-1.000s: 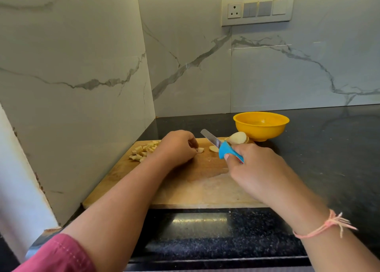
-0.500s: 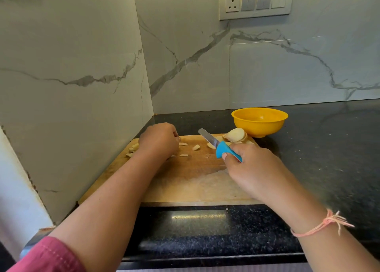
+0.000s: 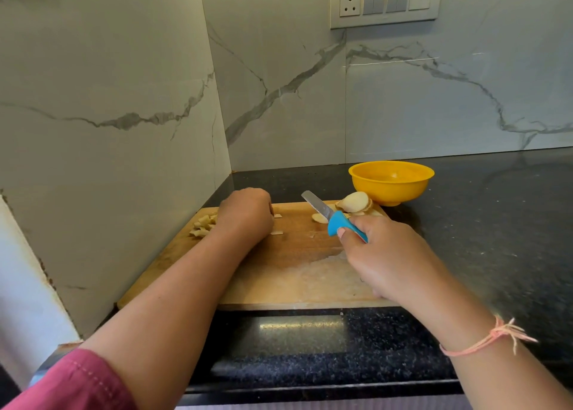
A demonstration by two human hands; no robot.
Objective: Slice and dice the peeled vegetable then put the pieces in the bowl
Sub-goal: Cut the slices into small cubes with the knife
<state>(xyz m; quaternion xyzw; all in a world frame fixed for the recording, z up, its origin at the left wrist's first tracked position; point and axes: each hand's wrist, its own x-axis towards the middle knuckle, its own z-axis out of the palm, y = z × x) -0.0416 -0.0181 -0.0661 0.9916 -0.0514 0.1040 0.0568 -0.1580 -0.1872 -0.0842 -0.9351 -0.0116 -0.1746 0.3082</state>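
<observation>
The right hand point(image 3: 391, 256) grips the knife point(image 3: 332, 218). The left hand point(image 3: 246, 214) curls beside the diced pieces point(image 3: 204, 225) at the cutting board's point(image 3: 294, 273) far left edge; if it holds any, I cannot tell. The vegetable point(image 3: 355, 201) lies at the far right corner, near the bowl point(image 3: 391, 182).

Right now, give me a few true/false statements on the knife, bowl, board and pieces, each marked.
1. The right hand grips the knife. True.
2. The bowl stands on the board. False: it stands on the counter, just beyond the board's far right corner.
3. The dice are in the bowl. False: they lie at the board's left edge, by the left hand.
4. Slices lie undiced at the board's far right. True.
</observation>
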